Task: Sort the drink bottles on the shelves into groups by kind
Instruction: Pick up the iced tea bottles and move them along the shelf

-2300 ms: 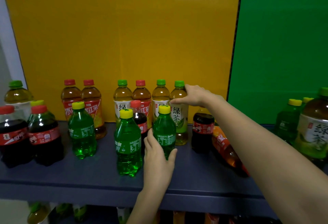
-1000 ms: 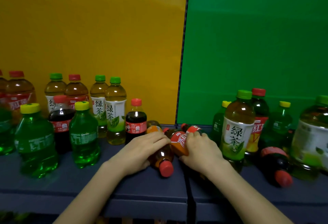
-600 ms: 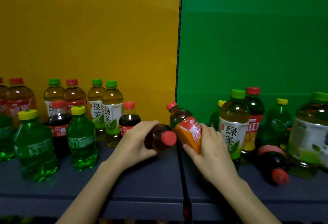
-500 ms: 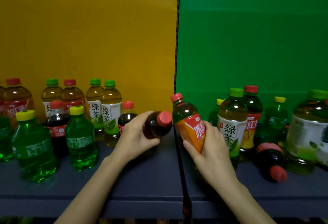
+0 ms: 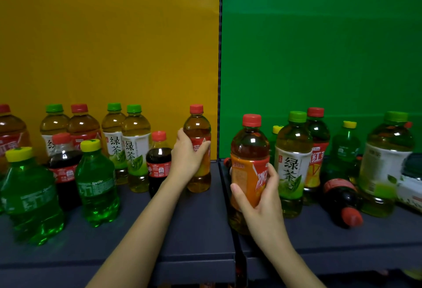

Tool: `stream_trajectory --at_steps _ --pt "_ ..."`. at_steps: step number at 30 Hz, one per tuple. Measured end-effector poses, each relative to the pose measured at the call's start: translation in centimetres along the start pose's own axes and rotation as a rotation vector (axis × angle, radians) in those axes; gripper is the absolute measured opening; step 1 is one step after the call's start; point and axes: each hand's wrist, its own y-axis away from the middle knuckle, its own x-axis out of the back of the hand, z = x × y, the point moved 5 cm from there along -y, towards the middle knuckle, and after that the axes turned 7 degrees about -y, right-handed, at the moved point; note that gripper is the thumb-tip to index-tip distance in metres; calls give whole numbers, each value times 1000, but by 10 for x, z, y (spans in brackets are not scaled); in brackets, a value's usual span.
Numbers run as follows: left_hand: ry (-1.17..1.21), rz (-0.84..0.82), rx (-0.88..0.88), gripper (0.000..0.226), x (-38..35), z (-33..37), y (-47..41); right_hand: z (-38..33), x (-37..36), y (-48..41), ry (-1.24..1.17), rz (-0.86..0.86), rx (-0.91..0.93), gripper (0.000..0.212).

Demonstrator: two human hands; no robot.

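Observation:
My left hand grips a red-capped iced black tea bottle that stands upright on the left shelf, close to the yellow back panel. My right hand holds a second red-capped black tea bottle upright by its orange label at the left end of the right shelf. Green tea bottles and a small cola bottle stand just left of my left hand. Another green tea bottle stands right of my right hand.
Green Sprite bottles and a cola bottle crowd the left shelf front. A cola bottle lies on its side on the right shelf, among more tea and Sprite bottles. The dark shelf board lies in front of my arms.
Both hands picked up black tea bottles that lay on their sides at the shelf divider and turned them upright. My left hand moved its bottle back toward the yellow panel.

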Motion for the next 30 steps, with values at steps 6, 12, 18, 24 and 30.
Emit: stream_trajectory --at_steps 6,12,18,24,30 --pt "-22 34 39 72 -13 -5 -5 10 0 6 32 -67 -31 88" --pt "37 -29 68 72 -11 -8 0 8 -8 5 19 -73 -27 81" --pt "231 62 -45 38 30 7 59 4 -29 1 -6 -101 -19 72" --pt "289 174 -122 5 85 4 102 -2 -66 -2 -15 -199 -41 72" --pt "364 -53 -144 22 73 28 136 -10 -57 4 21 -316 -69 77"
